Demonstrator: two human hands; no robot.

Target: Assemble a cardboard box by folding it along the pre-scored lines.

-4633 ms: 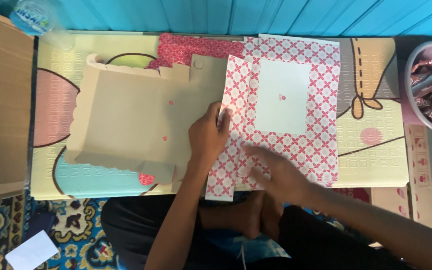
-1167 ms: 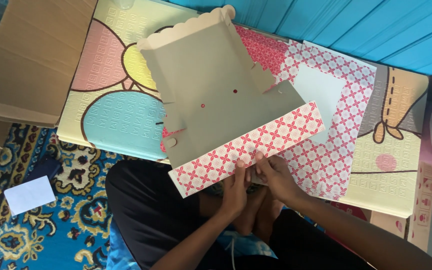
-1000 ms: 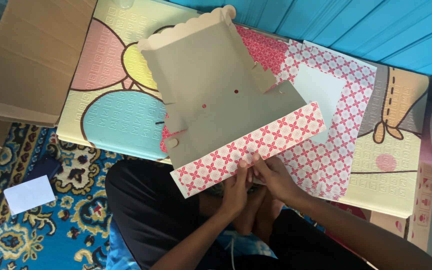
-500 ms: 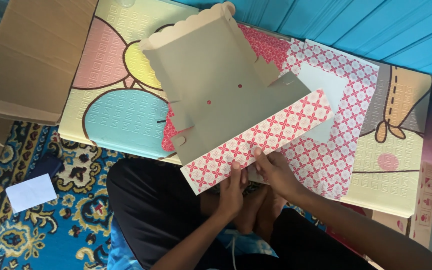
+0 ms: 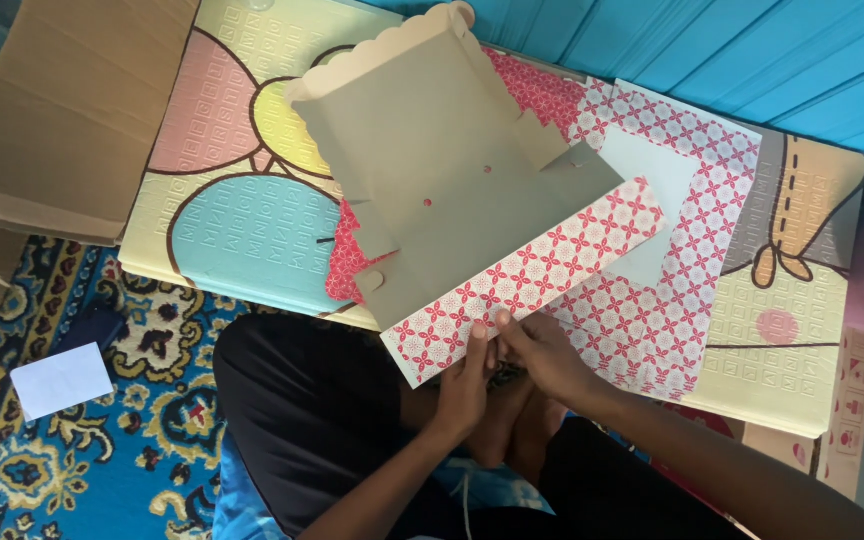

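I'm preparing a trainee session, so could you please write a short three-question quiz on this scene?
1. True or false: both hands grip the patterned lower edge of the cardboard box blank.
2. Which colour is the pattern on the box blank's folded-up edge? A) green and white B) red and white C) black and yellow
3. What lies flat on the mat beneath the raised box blank, at its right?

Key:
1. True: the left hand and right hand pinch that edge side by side.
2. B
3. A second patterned sheet, red and white with a plain pale square in its middle.
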